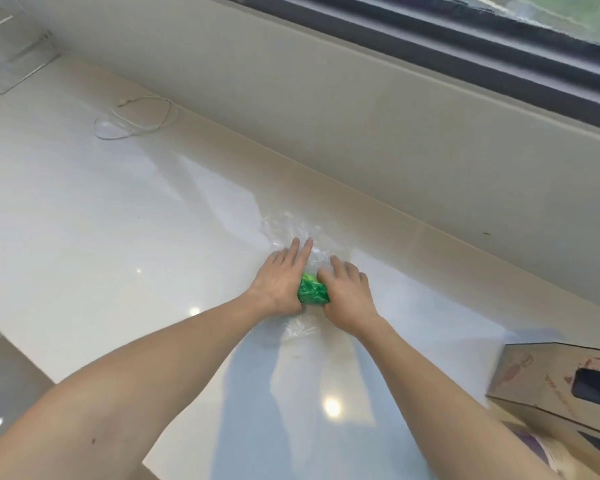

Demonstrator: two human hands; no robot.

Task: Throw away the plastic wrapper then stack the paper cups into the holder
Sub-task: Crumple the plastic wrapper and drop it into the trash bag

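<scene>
A crumpled clear plastic wrapper [291, 233] with a green printed part [312, 291] lies on the glossy white counter [118, 220] near the back ledge. My left hand [281, 275] presses on its left side, fingers stretched forward over the clear film. My right hand [347, 289] grips its right side with fingers curled into the plastic. The green part bunches between both hands. No paper cups and no cup holder show in the head view.
A cardboard box [551, 386] with a dark cut-out sits at the right front edge. A thin white cable [136, 119] loops on the counter at the back left. A clear acrylic stand [18, 60] is at the far left corner. A window runs above the ledge.
</scene>
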